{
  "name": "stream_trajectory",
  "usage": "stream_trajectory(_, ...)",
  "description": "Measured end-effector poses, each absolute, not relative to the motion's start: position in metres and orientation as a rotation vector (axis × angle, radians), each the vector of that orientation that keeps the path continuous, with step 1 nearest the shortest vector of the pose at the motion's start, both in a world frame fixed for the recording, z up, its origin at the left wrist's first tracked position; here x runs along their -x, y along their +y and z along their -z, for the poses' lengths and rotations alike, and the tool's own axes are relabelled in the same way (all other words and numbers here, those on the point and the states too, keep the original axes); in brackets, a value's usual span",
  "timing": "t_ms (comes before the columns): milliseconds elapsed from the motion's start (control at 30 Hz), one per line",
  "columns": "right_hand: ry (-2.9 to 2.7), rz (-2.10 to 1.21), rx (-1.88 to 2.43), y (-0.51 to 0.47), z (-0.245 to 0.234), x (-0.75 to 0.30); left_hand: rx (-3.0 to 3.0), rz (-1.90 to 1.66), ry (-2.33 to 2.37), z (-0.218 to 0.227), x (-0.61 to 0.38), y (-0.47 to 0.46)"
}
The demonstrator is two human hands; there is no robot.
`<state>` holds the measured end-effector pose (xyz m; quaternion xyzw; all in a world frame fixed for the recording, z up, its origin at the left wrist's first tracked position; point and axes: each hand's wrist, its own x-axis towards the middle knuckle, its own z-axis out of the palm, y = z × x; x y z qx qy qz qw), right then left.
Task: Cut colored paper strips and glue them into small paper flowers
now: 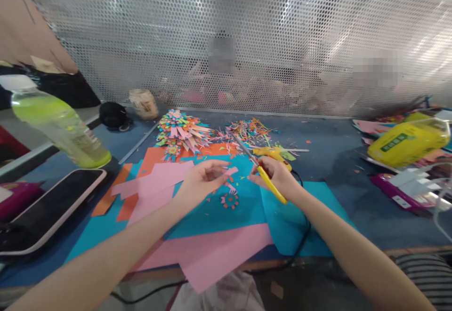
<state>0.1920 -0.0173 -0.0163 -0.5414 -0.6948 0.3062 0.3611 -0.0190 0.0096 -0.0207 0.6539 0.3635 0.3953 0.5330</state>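
Observation:
Over the blue paper, my left hand pinches a small pink paper strip between thumb and fingers. My right hand is closed around yellow-handled scissors, whose blades point up and left, away from me. Below and between both hands lies a small ring of paper pieces in orange and pink. A yellow glue gun rests just beyond my right hand, partly hidden by it. Pink paper lies beside my left forearm.
Folded paper rosettes are heaped at the back, next to cut paper scraps. A drink bottle and a phone lie left. On the right are a yellow bottle and a purple box. A perforated metal panel stands behind.

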Motion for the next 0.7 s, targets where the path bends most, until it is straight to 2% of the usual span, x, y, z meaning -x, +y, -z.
stream_trajectory(133, -1.686, -0.978, 1.236, -0.022, 0.016, -0.182, -1.575, -0.855, 0.842, 0.027, 0.015, 0.006)
stream_trajectory(333, -1.667, -0.984, 1.225, -0.023, 0.025, -0.177, -1.539, -0.810, 0.793, 0.028, 0.013, 0.003)
stream_trajectory(567, -1.633, -1.087, 1.240, -0.029, 0.013, -0.172, -1.393, -0.930, 0.800, 0.019, 0.013, 0.002)
stream_trajectory(700, -1.553, -1.082, 1.204, -0.031, 0.011, -0.170, -1.196, -0.820, 0.762, 0.026, 0.009, 0.002)
